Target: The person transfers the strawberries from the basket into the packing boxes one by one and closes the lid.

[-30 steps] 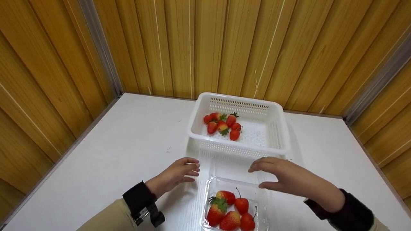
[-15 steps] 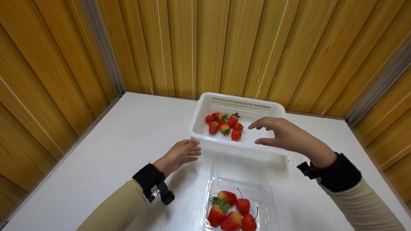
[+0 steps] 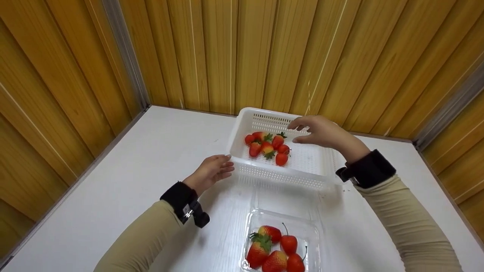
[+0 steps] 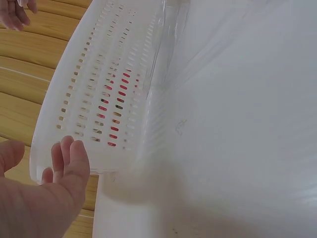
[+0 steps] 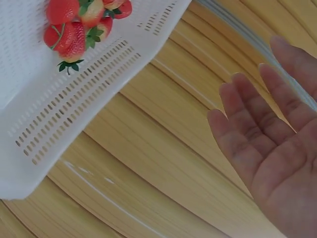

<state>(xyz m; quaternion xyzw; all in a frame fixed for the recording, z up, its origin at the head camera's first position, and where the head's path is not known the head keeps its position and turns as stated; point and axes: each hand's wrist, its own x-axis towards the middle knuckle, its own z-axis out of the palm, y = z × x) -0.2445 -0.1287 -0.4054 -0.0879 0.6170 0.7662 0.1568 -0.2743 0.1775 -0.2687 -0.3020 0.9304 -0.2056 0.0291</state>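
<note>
A white slotted plastic basket (image 3: 280, 172) stands at the back of the table, with several strawberries (image 3: 255, 149) and cherries (image 3: 281, 159) gathered in its left half. My left hand (image 3: 211, 170) is at the basket's front left corner, thumb right at the rim, fingers relaxed; the left wrist view has the hand (image 4: 54, 193) beside the slotted wall. Above the right half of the basket hovers my right hand (image 3: 321, 134), fingers loosely bent and holding nothing. In the right wrist view the palm (image 5: 277, 153) shows bare, apart from the basket (image 5: 79, 114).
Nearer to me lies a clear plastic box (image 3: 315, 241) with its clear lid folded back toward the basket. Larger strawberries (image 3: 275, 261) and two stemmed cherries (image 3: 289, 244) sit in it. Wood-patterned walls (image 3: 211, 56) enclose the white table (image 3: 177, 136) at the back and sides.
My right hand has moved from over the clear box's lid forward and up to over the basket. The left hand has moved forward to the basket's front left corner.
</note>
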